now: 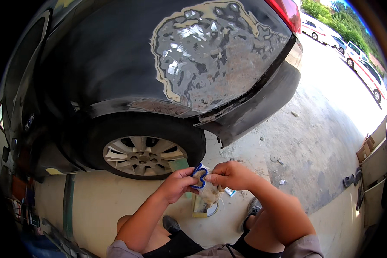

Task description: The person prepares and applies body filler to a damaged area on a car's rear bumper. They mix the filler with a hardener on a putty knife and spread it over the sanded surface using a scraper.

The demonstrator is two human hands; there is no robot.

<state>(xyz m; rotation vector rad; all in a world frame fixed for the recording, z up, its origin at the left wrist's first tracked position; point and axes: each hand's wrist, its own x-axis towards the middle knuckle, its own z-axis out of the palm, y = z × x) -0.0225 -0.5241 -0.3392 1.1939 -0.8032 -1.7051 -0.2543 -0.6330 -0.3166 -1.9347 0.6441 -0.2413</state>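
A white knit work glove with a blue-edged cuff and dirty fingers hangs between my hands, above the floor. My left hand pinches one side of its cuff. On the other side, my right hand grips the cuff edge between thumb and fingers. The cuff gapes toward me, and neither hand is inside it. Behind the glove, the dark car's rear wheel stands close to my left hand. Above it, the rear panel has a large sanded patch of bare metal and filler, ringed by a tan edge.
The grey bumper sits loose below the panel. Under the glove are a yellowish block and a round can, partly hidden. A green sheet leans by the tyre. Slippers and cabinets are at right; cars park outside.
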